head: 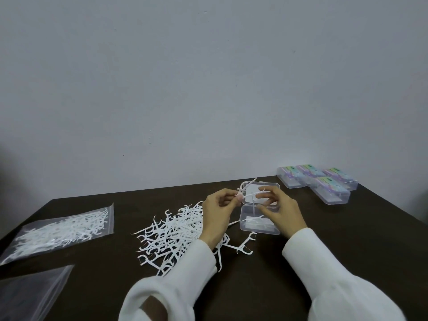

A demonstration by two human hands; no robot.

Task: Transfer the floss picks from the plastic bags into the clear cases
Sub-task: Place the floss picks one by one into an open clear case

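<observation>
Hands [247, 205] pinching floss picks [251, 194] above case [259, 224]

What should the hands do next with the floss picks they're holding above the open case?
Probably lower the held floss picks into the open clear case and let go. Both the left hand and right hand pinch them just above its tray, which holds only a few picks, while a loose pile beside it still waits.

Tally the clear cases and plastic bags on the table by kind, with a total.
Closed cases with labels: 4
Open case: 1
Bag full of floss picks: 1
Bag that looks empty: 1
Total: 7
</observation>
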